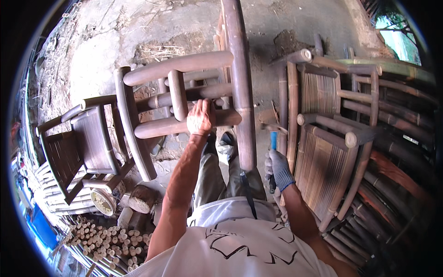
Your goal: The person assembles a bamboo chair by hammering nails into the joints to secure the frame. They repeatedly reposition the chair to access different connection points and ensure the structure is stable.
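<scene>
My bare left hand (200, 118) is closed round the lower cross rail of a dark brown bamboo frame (177, 63), beside its short upright piece. The frame has thick bamboo poles at both ends and several rails between them; its right pole (242, 87) slants past my legs. My right hand (279, 169), in a grey knitted glove, is wrapped round a hammer (273, 140) with a blue section on its handle. The hammer's head points away from me, just right of that pole and apart from it.
Bamboo chairs with slatted seats stand at the right (318, 94) and a bamboo chair (94, 136) at the left. Lower left are a bucket (103, 201), a log piece (142, 198) and stacked bamboo cut ends (110, 242). Long bamboo poles (406, 120) lie far right. The concrete floor (180, 21) is littered.
</scene>
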{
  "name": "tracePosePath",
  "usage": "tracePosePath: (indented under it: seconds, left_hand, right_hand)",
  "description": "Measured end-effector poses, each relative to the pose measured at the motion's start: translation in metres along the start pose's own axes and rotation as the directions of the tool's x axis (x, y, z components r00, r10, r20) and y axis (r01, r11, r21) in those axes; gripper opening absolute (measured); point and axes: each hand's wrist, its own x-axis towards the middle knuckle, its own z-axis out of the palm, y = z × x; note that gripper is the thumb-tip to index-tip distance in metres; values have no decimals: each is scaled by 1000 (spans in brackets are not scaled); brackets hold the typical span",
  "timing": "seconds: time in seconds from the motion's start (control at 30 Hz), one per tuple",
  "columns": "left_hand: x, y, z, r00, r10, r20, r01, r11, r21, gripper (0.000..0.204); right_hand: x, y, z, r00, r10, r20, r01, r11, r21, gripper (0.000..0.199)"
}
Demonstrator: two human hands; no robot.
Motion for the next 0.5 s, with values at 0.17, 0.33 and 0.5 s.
tracePosePath:
  seconds: [0.17,0.33,0.5]
  left_hand:
    - [2,2,-6,999,5,-41,-7,999,-47,11]
    - [-12,24,-8,987,-119,-110,87,960,-265,11]
    - [-66,86,6,938,-323,128,341,782,-522,16]
  right_hand:
    - [-7,10,5,991,38,129,-29,997,-74,28]
    - [-12,1,-5,945,-312,-102,308,950,-51,21]
    - [-34,-12,-2,881,-469,-65,445,866,-229,10]
